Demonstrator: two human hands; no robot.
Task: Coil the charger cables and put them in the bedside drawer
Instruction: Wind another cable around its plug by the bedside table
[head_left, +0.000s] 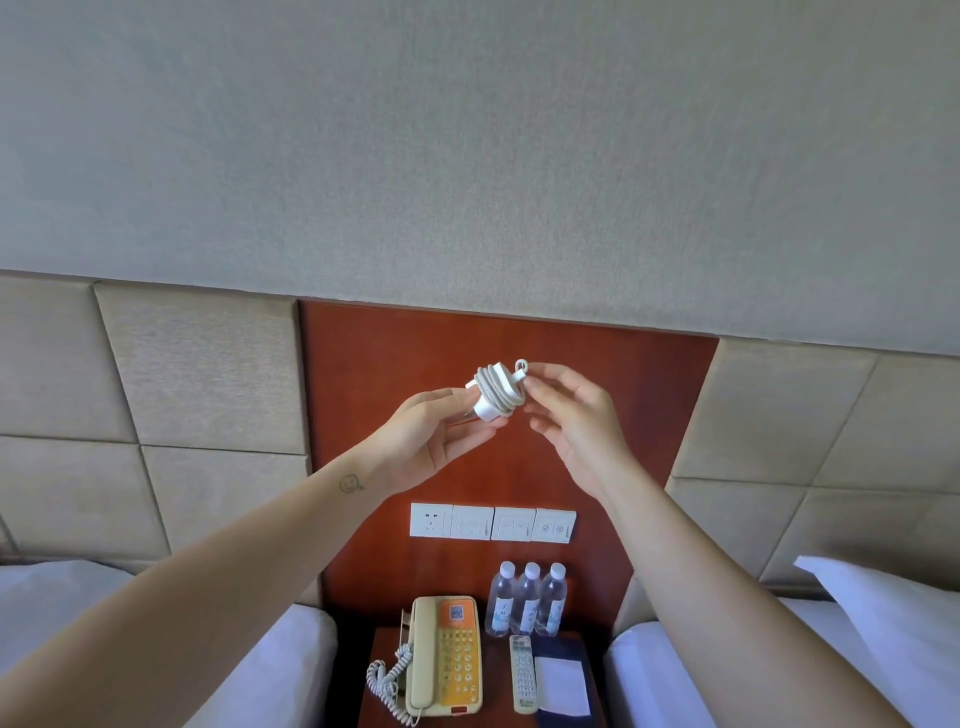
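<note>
The left hand is raised palm-up in front of the wooden wall panel, fingers half curled, gripping the white charger plug between thumb and fingertips from below. The white cable is wound in several tight turns around the plug's body. The right hand is just beside it, thumb and forefinger pinching the cable end, which sticks up in a small loop above the coil; its other fingers hang loosely bent. The connector on that end is too small to make out clearly.

Charger and cable are held in the air, well above the bedside table. On that table stand a beige and orange telephone with a curly cord, three water bottles in a row against the panel, a pale remote control and, touching it on the right, a dark folder with a white notepad. A row of white switches and a socket is set in the panel above the bottles. White beds flank the table on both sides.
</note>
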